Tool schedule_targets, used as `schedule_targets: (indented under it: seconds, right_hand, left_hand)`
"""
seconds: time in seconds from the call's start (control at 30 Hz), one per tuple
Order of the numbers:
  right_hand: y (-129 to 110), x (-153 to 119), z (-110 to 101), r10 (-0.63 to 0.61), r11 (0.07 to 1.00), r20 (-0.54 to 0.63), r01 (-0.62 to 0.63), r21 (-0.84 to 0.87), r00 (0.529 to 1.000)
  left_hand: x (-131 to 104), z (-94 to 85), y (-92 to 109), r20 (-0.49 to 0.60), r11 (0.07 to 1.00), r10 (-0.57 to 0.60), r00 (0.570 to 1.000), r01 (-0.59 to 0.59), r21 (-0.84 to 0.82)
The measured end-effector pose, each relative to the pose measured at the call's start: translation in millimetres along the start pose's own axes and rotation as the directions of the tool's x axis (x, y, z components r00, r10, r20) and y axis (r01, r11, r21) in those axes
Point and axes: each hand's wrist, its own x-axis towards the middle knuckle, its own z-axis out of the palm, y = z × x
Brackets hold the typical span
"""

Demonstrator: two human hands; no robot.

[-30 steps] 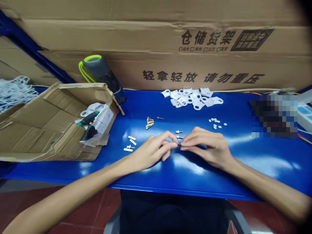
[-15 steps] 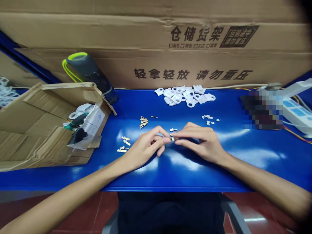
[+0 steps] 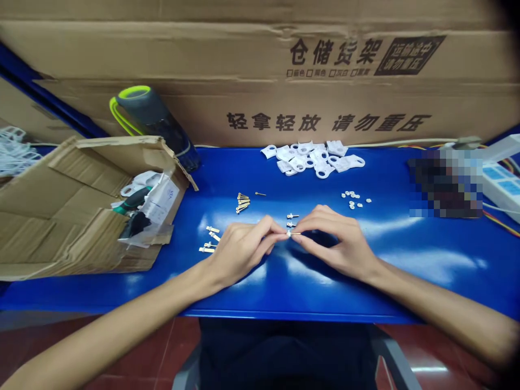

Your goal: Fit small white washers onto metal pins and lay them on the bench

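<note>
Between my fingertips is a small brass pin with a white collar [image 3: 289, 234], held level just over the blue table. My left hand [image 3: 249, 244] pinches its left end between thumb and forefinger. The thumb and forefinger of my right hand [image 3: 335, 238] close on its thin brass shaft from the right. Just behind lie two similar collared pins [image 3: 291, 216]. To the left of these is a bunch of bare brass pins [image 3: 242, 203], with a single pin [image 3: 260, 193] beside it. Several brass pieces with white collars [image 3: 212, 229] lie beside my left wrist, some partly hidden by it.
Small white rings [image 3: 352, 196] lie to the right, behind my right hand. White plastic tabs with holes [image 3: 312, 157] are heaped at the back. An open cardboard box [image 3: 87, 208] stands left, a dark bottle [image 3: 162, 122] behind it. A power strip [image 3: 501, 179] is far right.
My right fingers have closed in on the pin, whose shaft and white collar now show between both hands. The whole view has shifted slightly.
</note>
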Motion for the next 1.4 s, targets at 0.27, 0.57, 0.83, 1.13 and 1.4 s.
schedule_targets:
  seconds: [0.27, 0.57, 0.83, 1.13, 1.4]
  right_hand:
    - [5, 2, -2, -0.021, 0.996, 0.009, 0.022, -0.083, 1.000]
    - [48, 18, -7, 0.138, 0.901, -0.020, -0.134, -0.412, 0.990]
    - [51, 13, -7, 0.153, 0.860, 0.041, -0.112, -0.499, 0.987]
    - [53, 15, -7, 0.147, 0.869, 0.049, -0.105, -0.483, 0.988]
    - [48, 17, -11, 0.158, 0.876, 0.078, -0.104, -0.471, 0.984]
  left_hand:
    - [3, -3.2, -3, -0.004, 0.981, 0.096, 0.995, -0.094, 0.172]
    - [36, -50.0, -18, -0.037, 0.715, -0.084, 0.996, 0.086, 0.694]
    - [52, -47.8, -33, 0.026, 0.645, -0.112, 0.993, 0.053, 0.762]
    - [53, -41.5, -43, 0.035, 0.739, -0.080, 0.996, 0.036, 0.673]
    - [44, -32.6, -33, 0.019, 0.813, 0.022, 1.000, -0.029, 0.582]
